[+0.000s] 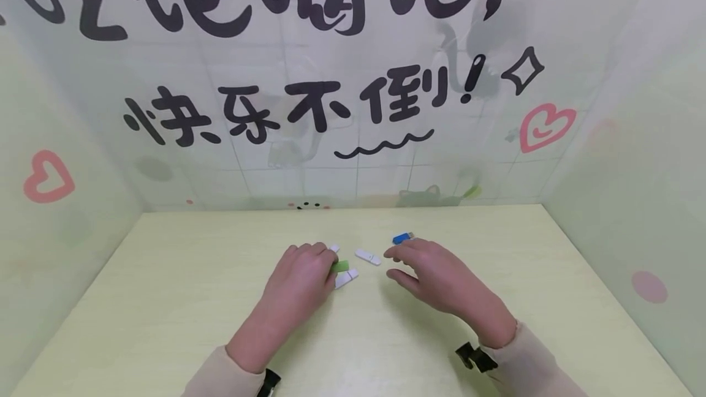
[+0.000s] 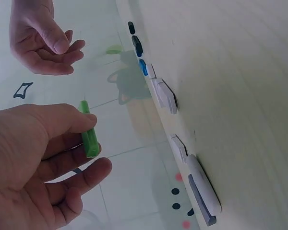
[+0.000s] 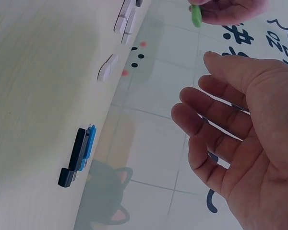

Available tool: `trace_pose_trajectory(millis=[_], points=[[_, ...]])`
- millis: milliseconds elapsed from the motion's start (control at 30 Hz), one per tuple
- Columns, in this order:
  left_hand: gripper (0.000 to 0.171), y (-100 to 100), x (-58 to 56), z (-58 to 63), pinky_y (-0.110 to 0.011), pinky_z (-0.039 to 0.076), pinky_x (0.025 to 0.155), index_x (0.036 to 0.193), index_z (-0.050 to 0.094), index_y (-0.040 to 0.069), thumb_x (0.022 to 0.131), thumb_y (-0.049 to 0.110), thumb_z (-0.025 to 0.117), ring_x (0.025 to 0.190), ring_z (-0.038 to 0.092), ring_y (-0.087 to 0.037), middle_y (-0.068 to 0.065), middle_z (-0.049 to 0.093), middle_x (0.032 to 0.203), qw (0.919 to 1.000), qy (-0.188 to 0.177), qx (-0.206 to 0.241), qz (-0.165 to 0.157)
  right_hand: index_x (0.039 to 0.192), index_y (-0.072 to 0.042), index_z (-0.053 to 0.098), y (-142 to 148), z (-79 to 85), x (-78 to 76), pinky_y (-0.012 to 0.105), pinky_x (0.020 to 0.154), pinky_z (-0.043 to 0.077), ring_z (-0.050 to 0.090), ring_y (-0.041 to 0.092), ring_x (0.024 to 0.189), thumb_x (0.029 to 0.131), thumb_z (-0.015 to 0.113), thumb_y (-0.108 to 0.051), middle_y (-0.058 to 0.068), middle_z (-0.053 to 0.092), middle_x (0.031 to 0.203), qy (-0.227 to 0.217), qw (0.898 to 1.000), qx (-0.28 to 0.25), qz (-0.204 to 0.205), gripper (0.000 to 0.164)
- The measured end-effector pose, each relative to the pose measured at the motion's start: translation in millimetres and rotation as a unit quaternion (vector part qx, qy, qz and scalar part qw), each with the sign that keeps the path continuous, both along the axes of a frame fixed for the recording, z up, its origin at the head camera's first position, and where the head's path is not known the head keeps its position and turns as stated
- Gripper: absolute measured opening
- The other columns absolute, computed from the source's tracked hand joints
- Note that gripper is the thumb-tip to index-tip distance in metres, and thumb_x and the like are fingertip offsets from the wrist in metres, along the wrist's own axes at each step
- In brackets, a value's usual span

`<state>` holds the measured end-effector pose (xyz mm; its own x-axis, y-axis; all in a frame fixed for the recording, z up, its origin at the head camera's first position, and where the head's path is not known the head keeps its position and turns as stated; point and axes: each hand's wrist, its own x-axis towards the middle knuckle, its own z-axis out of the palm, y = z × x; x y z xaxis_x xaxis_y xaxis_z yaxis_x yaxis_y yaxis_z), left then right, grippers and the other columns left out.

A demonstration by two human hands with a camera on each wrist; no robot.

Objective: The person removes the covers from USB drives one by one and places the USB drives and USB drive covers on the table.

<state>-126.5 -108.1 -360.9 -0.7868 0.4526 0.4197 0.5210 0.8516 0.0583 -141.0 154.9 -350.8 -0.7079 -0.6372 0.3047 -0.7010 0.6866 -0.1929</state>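
Note:
Between thumb and fingertips my left hand [image 1: 303, 274] pinches a small green USB stick [image 2: 90, 136], raised over the table. Just below it lies a white USB stick [image 1: 346, 278], and another white one is partly hidden behind my knuckles. My right hand [image 3: 249, 120] holds nothing; its fingers are loosely bent and the thumb stands apart. A white USB stick [image 1: 368, 257] rests on the table between the two hands. Beyond the right fingertips lies a blue USB stick [image 1: 402, 238] with a metal plug; in the right wrist view a black one [image 3: 78, 149] lies beside it.
The pale wooden table [image 1: 165, 299] meets a back wall [image 1: 309, 170] with large black lettering and drawings. Side walls [image 1: 634, 201] enclose it left and right. Dark straps [image 1: 475, 357] sit at both sleeve cuffs.

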Motion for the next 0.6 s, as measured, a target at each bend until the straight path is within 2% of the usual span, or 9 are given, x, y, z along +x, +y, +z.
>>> trace_pose_trajectory(millis=[133,267,600], points=[[0.01,3.6,-1.4,-2.3,-0.025,0.04,0.059,0.085,0.072,0.009,0.078,0.011,0.079,0.066,0.052,-0.011,0.004,0.061,0.078,0.9984,0.039,0.024,-0.033,0.114,-0.015,0.07,-3.8,-1.5,-3.9,0.023,0.077,0.05,0.06,0.007,0.088,0.093,0.071,-0.028,-0.008,0.065,0.101,0.003,1.0,-0.019,0.01,0.025],[0.012,8.3,-2.2,-4.6,-0.025,0.043,0.06,0.087,0.072,0.008,0.079,0.011,0.08,0.069,0.055,-0.012,0.002,0.062,0.08,0.9951,0.065,0.041,-0.063,0.115,-0.015,0.069,-7.7,-5.0,-6.9,0.023,0.075,0.05,0.061,0.008,0.088,0.092,0.071,-0.027,-0.007,0.065,0.101,0.007,0.999,-0.032,0.017,0.026],[0.014,19.1,-2.5,-12.4,-0.026,0.045,0.062,0.091,0.071,0.007,0.079,0.011,0.078,0.072,0.057,-0.014,0.001,0.061,0.083,0.9908,0.099,0.031,-0.087,0.116,-0.016,0.07,-17.0,-10.6,-9.8,0.023,0.077,0.05,0.062,0.008,0.09,0.093,0.069,-0.031,-0.008,0.066,0.104,-0.014,0.999,-0.033,0.021,0.027]])
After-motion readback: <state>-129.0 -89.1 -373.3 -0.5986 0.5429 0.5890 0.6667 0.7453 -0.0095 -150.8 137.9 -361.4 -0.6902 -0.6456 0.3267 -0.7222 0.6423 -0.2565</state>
